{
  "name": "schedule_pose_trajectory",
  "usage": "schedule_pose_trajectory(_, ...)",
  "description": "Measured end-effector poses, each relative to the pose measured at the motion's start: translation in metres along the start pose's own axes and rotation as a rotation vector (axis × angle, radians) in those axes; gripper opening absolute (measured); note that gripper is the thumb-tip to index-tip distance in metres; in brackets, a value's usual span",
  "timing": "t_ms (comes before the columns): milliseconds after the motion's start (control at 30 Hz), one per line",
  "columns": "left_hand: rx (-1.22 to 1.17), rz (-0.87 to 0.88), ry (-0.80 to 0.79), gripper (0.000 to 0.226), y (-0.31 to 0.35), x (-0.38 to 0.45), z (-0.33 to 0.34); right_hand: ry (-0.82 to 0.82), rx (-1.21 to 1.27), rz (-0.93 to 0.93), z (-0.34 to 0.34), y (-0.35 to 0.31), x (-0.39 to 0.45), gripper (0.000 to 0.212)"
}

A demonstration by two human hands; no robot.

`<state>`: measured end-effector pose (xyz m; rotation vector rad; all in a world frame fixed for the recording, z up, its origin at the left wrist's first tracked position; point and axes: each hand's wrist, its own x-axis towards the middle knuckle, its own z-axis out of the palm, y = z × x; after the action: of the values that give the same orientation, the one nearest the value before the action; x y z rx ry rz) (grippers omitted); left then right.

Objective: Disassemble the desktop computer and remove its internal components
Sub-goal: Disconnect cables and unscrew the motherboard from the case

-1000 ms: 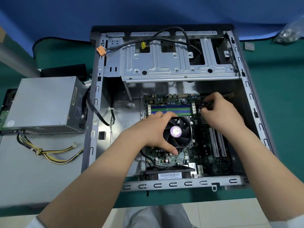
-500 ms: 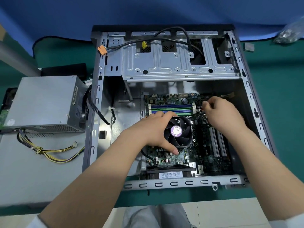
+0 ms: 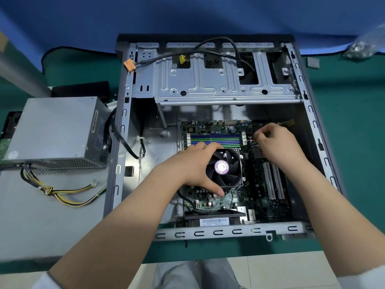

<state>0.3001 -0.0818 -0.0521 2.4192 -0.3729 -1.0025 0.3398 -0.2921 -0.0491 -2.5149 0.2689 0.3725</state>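
Desktop computer case point(image 3: 208, 84): grey steel, side panel off, lying open at centre of the green worktop point(image 3: 350, 142). Motherboard point(image 3: 260, 197) inside, with blue and green memory slots point(image 3: 214, 138) at 12 o'clock of the black cooler fan point(image 3: 224, 166), purple hub label unreadable. Barcode sticker point(image 3: 214, 222) at 6 o'clock, text too small. Left hand point(image 3: 191, 165) grips the fan, fingers curled round it. Right hand point(image 3: 277, 142) pinches a small connector at 2 o'clock. Power supply point(image 3: 56, 130) with loose yellow wires point(image 3: 68, 195) at 9 o'clock, outside the case.

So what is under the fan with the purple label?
The CPU fan sits on the motherboard; the left hand grips it. What lies directly beneath is covered.
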Motion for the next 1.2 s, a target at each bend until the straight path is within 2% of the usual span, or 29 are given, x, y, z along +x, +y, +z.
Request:
schedule_pose_trajectory(133,0.002,-0.001,-0.004,0.118,0.0,0.0,0.0,-0.014,0.046,0.006,0.001,0.001,0.001,0.006)
schedule_pose_trajectory(267,0.001,-0.003,-0.002,0.117,0.0,0.0,0.0,-0.012,0.038,0.001,0.001,0.0,0.0,0.025)
schedule_pose_trajectory(500,-0.015,-0.001,-0.001,0.116,0.0,0.001,0.0,0.007,0.022,0.019,-0.001,0.001,0.0,0.016)
schedule_pose_trajectory(633,-0.093,-0.003,0.014,0.105,-0.001,0.002,-0.002,0.044,0.088,0.034,-0.003,0.001,-0.001,0.019)
schedule_pose_trajectory(733,-0.118,0.005,0.087,0.101,0.004,0.0,-0.006,0.072,0.183,0.045,-0.006,-0.001,-0.004,0.016)
schedule_pose_trajectory(800,-0.163,0.03,0.185,0.091,0.008,0.0,-0.01,0.083,0.268,0.051,-0.01,-0.002,-0.007,0.016)
schedule_pose_trajectory(933,-0.308,0.073,0.382,0.045,0.01,0.001,-0.015,-0.049,0.57,0.084,-0.019,-0.011,-0.015,0.019)
schedule_pose_trajectory(1033,-0.374,0.081,0.396,0.036,0.012,0.001,-0.014,-0.17,0.696,0.084,-0.025,-0.018,-0.02,0.02)
schedule_pose_trajectory(1200,-0.478,0.142,0.388,0.029,0.014,0.002,-0.014,-0.263,0.818,0.088,-0.028,-0.027,-0.024,0.018)
